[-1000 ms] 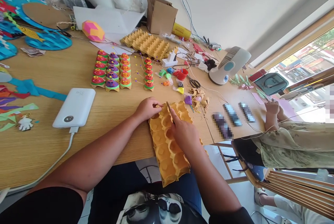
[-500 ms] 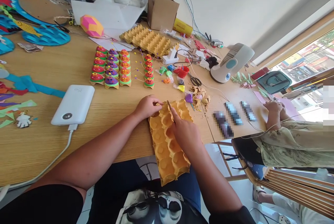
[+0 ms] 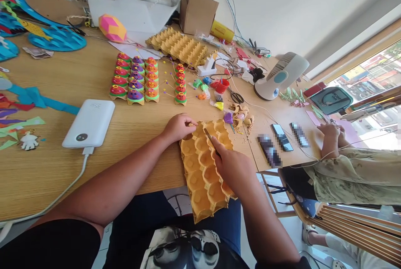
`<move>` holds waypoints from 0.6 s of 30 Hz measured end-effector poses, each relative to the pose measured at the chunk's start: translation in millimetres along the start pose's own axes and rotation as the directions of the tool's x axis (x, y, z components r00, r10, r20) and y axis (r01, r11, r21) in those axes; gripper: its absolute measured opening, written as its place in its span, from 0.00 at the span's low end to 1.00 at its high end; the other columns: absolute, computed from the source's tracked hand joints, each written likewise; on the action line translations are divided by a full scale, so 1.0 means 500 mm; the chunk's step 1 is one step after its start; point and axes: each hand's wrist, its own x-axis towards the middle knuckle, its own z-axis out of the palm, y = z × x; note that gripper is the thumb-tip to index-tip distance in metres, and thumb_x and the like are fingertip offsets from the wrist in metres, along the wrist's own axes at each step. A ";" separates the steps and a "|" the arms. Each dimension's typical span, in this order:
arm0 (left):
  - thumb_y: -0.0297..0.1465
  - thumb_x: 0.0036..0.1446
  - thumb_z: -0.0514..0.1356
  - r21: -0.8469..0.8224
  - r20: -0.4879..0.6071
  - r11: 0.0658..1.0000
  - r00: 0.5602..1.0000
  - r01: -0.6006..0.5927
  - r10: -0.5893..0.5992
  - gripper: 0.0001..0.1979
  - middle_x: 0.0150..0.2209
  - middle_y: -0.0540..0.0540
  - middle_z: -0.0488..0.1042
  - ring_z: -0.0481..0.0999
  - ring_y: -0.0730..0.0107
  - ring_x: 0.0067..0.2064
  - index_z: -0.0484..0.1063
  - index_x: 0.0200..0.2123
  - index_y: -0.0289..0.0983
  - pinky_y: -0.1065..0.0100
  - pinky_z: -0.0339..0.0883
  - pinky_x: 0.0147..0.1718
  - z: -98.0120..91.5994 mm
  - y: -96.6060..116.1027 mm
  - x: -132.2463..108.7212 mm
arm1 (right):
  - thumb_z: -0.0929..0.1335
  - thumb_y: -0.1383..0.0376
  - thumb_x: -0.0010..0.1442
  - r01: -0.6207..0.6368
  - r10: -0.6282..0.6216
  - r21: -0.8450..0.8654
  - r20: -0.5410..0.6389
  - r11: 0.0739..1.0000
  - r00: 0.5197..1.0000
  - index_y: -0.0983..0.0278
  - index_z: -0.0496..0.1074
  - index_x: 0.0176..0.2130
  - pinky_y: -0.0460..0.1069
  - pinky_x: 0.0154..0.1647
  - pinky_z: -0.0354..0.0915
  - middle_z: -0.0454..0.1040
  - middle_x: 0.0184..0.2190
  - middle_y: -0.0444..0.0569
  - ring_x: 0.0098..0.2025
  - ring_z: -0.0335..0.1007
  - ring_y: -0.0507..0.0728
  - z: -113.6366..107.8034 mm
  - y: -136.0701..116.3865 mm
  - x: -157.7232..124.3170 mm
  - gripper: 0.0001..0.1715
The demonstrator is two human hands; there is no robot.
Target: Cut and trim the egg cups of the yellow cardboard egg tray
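An orange egg carton [image 3: 200, 177] lies across the near table edge, half over my lap. My left hand [image 3: 179, 127] pinches its far left corner and holds it down. Fingers of my right hand [image 3: 232, 165] are closed round a small blade [image 3: 209, 136], whose tip rests on the carton's far cups. Beyond the carton lie cut cardboard scraps [image 3: 239, 116].
Rows of painted carton cups [image 3: 134, 81] and a second egg carton [image 3: 181, 47] stand further back. A white power bank [image 3: 89, 123] with its cable lies at left, a small fan [image 3: 277, 77] and phones [image 3: 282, 137] at right. Another person's hands [image 3: 328, 133] rest at the table's right end.
My right hand has drawn back toward me and to the right, pulling the blade along the carton. The left hand stays on the corner.
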 end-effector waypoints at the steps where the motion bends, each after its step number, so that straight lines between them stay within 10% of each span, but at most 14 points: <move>1: 0.37 0.49 0.61 0.001 0.001 1.000 1.000 0.000 0.000 0.15 0.35 0.46 0.80 0.76 0.65 0.36 0.86 0.36 0.39 0.67 0.71 0.38 0.000 -0.001 0.000 | 0.60 0.59 0.75 -0.005 0.006 0.038 -0.028 0.999 1.000 0.50 0.48 0.76 0.48 0.36 0.66 0.84 0.41 0.49 0.40 0.81 0.59 0.000 0.007 -0.001 0.35; 6: 0.37 0.48 0.62 -0.022 0.012 1.000 1.000 0.012 -0.012 0.15 0.36 0.46 0.80 0.76 0.65 0.36 0.86 0.35 0.39 0.68 0.70 0.37 -0.001 -0.004 0.000 | 0.57 0.64 0.74 0.003 0.049 0.247 -0.202 0.969 0.978 0.49 0.44 0.77 0.48 0.41 0.66 0.80 0.44 0.50 0.43 0.78 0.59 0.012 0.031 0.040 0.38; 18: 0.35 0.49 0.63 -0.019 0.027 1.000 1.000 0.009 -0.009 0.13 0.35 0.47 0.79 0.77 0.65 0.37 0.85 0.35 0.39 0.67 0.69 0.38 -0.006 0.005 0.000 | 0.70 0.58 0.65 0.211 -0.081 0.467 -0.282 0.859 0.956 0.56 0.82 0.48 0.50 0.56 0.64 0.69 0.46 0.49 0.50 0.70 0.57 0.012 0.030 0.288 0.14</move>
